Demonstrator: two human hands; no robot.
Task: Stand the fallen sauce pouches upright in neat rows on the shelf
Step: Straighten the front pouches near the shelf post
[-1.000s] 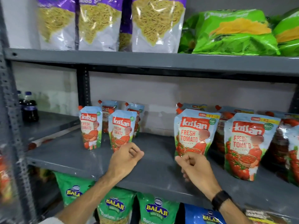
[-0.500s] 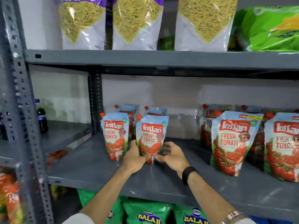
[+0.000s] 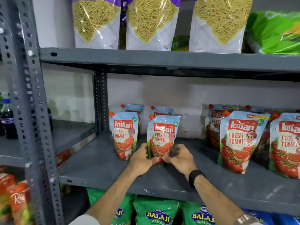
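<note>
Blue and red tomato sauce pouches stand upright on the grey middle shelf (image 3: 100,161). My left hand (image 3: 140,158) and my right hand (image 3: 179,157) clasp the base of one small front pouch (image 3: 162,135) from either side. Another small pouch (image 3: 124,133) stands just to its left, with two more small pouches (image 3: 135,109) behind them. To the right stand larger pouches (image 3: 240,140), one (image 3: 287,146) cut off by the frame edge, with others behind.
A perforated grey upright (image 3: 29,111) stands at the left, a second post (image 3: 100,101) at the back. Noodle bags (image 3: 152,21) fill the shelf above, green wafer bags (image 3: 157,211) the shelf below. Dark bottles (image 3: 8,119) sit on the neighbouring rack.
The view swung left from the large pouches to the small ones. Both hands moved in from open shelf space and now grip the base of the right-hand small front pouch.
</note>
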